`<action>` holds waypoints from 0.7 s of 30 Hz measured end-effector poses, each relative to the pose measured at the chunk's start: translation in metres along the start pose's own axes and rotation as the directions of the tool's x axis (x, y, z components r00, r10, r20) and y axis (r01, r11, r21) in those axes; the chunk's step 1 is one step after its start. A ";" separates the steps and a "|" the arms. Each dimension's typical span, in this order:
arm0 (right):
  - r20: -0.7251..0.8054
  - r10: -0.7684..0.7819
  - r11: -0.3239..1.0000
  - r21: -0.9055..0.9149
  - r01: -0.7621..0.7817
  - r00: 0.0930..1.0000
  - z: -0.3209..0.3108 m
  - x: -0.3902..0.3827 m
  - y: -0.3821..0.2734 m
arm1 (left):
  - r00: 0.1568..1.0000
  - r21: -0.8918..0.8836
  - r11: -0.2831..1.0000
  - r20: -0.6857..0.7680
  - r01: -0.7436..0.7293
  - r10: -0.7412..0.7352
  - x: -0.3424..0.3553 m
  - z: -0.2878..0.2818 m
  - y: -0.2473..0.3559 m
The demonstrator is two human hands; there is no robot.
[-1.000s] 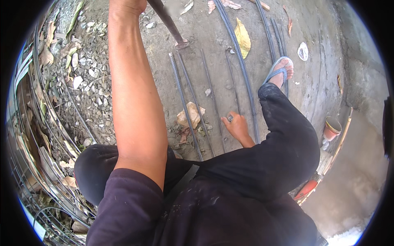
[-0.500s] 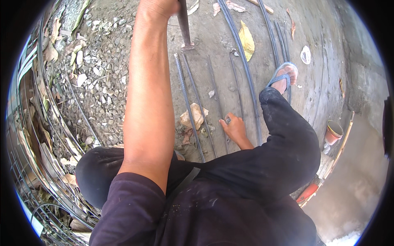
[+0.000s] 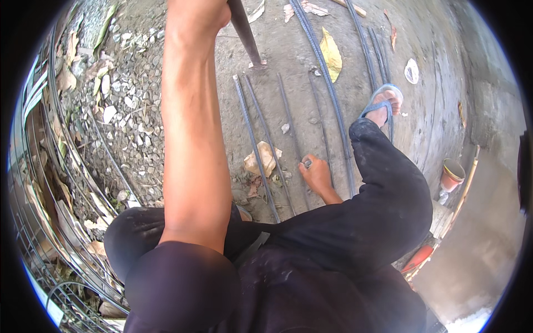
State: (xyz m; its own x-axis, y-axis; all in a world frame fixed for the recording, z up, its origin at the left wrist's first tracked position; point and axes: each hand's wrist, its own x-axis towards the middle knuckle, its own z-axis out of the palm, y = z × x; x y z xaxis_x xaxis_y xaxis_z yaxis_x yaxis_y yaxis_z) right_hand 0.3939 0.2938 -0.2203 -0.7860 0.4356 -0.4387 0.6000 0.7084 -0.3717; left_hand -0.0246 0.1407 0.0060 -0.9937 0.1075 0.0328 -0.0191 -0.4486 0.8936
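Observation:
My left arm stretches up the view, and my left hand is cut off by the top edge. It is closed round a dark metal bar, whose lower end meets the ground by a small reddish spot; the fingers are mostly hidden. Low by my bent leg, my right hand is closed, with a small grey metal piece showing between thumb and forefinger. A thin steel rod passes just left of that hand. Two more ribbed rods, one of them a rebar, lie farther left.
Long rebars lie near my sandalled foot. A yellow leaf and a pale stone-like lump rest on the ground. Gravel and coiled wire mesh fill the left; a small bucket stands right.
My left forearm has swung a little left, and the metal bar now leans more, its top shifted left. My left sleeve has come closer to the camera. The right hand has barely moved.

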 end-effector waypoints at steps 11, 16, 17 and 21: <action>0.019 0.078 0.997 0.011 -0.078 0.997 -0.019 0.010 -0.017 | 1.000 -0.054 0.998 -0.001 0.020 -0.020 -0.029 -0.010 -0.024; 0.079 0.105 0.994 -0.040 -0.102 0.991 -0.007 0.008 -0.010 | 0.999 -0.046 0.998 -0.034 0.034 -0.035 -0.022 -0.011 -0.022; 0.074 0.111 0.993 -0.036 -0.109 0.991 -0.008 0.010 -0.012 | 0.999 -0.027 0.999 -0.045 0.024 -0.025 -0.026 -0.003 -0.018; 0.029 0.032 0.999 0.031 -0.033 0.999 -0.021 0.009 -0.014 | 0.999 -0.040 0.999 0.043 0.033 -0.031 -0.035 0.002 -0.010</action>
State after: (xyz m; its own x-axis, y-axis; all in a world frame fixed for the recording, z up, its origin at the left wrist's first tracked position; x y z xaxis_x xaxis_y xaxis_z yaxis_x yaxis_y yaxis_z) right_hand 0.3759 0.2993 -0.2022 -0.7616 0.4417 -0.4742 0.6301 0.6759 -0.3824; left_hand 0.0108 0.1429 -0.0029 -0.9869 0.1593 0.0240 -0.0562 -0.4803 0.8753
